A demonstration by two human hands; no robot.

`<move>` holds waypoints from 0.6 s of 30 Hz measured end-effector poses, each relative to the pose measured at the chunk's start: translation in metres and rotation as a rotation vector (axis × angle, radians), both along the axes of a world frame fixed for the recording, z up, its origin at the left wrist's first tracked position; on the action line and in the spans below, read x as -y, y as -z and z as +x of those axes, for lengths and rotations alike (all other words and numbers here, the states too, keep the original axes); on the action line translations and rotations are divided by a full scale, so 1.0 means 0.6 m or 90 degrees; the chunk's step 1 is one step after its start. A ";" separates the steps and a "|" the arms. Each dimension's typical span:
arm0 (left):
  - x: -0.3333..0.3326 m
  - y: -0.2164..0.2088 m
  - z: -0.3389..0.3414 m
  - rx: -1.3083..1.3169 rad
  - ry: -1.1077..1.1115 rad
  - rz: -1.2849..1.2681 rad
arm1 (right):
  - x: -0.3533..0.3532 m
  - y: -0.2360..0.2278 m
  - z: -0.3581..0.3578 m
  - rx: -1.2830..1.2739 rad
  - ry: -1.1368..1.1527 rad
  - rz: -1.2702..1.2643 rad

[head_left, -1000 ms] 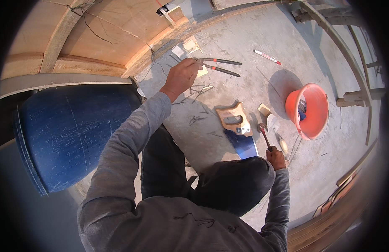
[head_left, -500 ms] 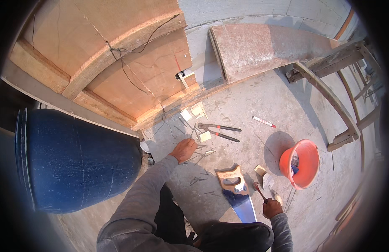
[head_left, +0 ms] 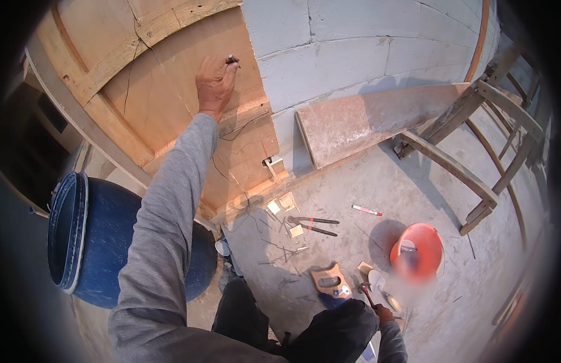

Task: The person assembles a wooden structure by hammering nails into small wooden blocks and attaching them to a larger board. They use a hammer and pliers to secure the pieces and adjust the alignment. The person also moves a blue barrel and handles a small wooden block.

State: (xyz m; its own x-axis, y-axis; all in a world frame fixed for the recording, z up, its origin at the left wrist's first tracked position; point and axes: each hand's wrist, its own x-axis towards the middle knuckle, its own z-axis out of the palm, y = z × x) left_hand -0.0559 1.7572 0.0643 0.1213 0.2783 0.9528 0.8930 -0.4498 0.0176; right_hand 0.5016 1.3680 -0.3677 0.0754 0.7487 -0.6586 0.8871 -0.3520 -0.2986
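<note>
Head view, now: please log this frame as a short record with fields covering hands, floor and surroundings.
Left hand: fingers pinch a small dark item, too small to identify, before the plywood panel; contact with panel unclear
Right hand: grips hammer by its handle
Floor: pincers, marker, handsaw partly hidden by the knee, trowel, red bucket
Left side: blue barrel
Beyond: pale block wall

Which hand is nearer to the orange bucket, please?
Right. The right hand is below and left of the orange bucket in the picture; the left hand is far up-left.
</note>
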 end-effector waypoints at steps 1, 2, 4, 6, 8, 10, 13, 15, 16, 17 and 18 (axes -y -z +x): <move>-0.019 -0.010 -0.013 -0.002 -0.001 -0.014 | 0.018 0.016 0.004 -0.028 0.027 0.024; -0.042 -0.014 -0.021 0.001 0.002 -0.025 | 0.041 0.045 0.016 -0.051 0.057 0.052; -0.068 -0.008 -0.018 -0.039 -0.021 -0.020 | 0.092 0.108 0.033 -0.064 0.069 0.126; -0.080 0.001 -0.010 -0.122 -0.081 0.018 | 0.120 0.146 0.045 -0.041 0.024 0.222; -0.092 0.017 -0.009 -0.140 -0.079 0.049 | 0.126 0.150 0.055 -0.080 0.028 0.261; -0.102 0.025 -0.007 -0.160 -0.086 0.082 | 0.129 0.122 0.042 -0.136 0.150 0.241; -0.099 0.035 -0.027 -0.188 -0.126 0.114 | 0.004 -0.087 -0.051 -0.146 0.158 0.229; -0.113 0.035 -0.025 -0.171 -0.123 0.145 | -0.075 -0.172 -0.069 -0.181 0.104 0.360; -0.118 0.039 -0.021 -0.156 -0.115 0.156 | -0.114 -0.190 -0.073 -0.236 0.118 0.361; -0.122 0.038 -0.019 -0.146 -0.110 0.169 | -0.157 -0.204 -0.083 -0.296 0.130 0.361; -0.123 0.036 -0.019 -0.140 -0.104 0.181 | -0.205 -0.226 -0.109 -0.368 0.103 0.410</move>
